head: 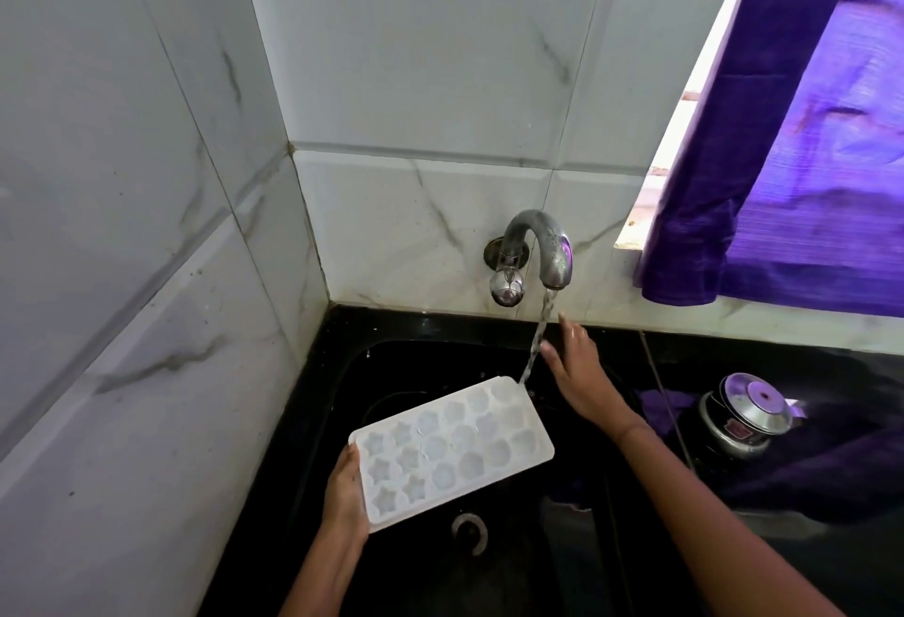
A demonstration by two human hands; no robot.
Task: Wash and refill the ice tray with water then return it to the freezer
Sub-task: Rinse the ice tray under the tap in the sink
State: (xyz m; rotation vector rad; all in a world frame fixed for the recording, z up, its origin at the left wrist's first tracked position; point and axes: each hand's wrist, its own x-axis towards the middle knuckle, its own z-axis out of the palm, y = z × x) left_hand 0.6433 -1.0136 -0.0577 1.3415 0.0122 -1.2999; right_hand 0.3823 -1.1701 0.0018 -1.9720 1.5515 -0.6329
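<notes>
Ice tray (452, 451): you have one, white, held tilted over the black sink (364, 362), its far right corner raised under the water. Its cells sit in three rows of what looks like six, some star-shaped and some rounder. One curved metal tap (538, 245) comes off the tiled wall at 12 o'clock from the tray, with one round knob (507, 288) just at its left. A single stream of water (537, 342) falls from the spout onto the tray's far right corner. One drain ring (468, 532) shows in the sink floor at 6 o'clock from the tray.

Your left hand (346, 499) grasps the tray's near short end at about 8 o'clock, with the thumb along the rim and the fingers underneath. Your right hand (575, 364) is released, with fingers stretched toward the wall just right of the stream at 1 o'clock from the tray. It holds nothing; whether it touches the water cannot be told.

One lidded metal pot (746, 416) stands on the dark counter at 3 o'clock. One purple curtain (782, 152) hangs at 2 o'clock.
</notes>
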